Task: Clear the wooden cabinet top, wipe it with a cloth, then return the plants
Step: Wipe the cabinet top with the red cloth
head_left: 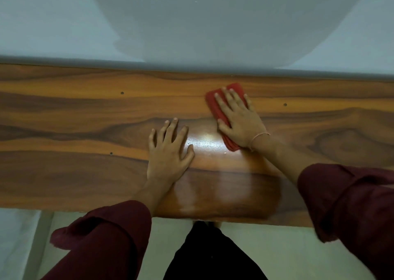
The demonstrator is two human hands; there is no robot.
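Red cloth (221, 113) lies flat under my right hand (241, 121), fingers spread and pressing it onto the cabinet top (85, 113). My left hand (170, 151) rests beside it, fingers wide, holding nothing. I judge the cloth could bunch beneath my palm. No plants show; nothing blocks the wood beyond my fingertips.

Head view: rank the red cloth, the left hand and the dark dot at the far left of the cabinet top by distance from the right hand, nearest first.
1. red cloth: directly under the right hand, pressed flat on the cabinet top.
2. left hand: flat on the wood, to the left and slightly nearer the person.
3. dark dot: far left, toward the wall side.
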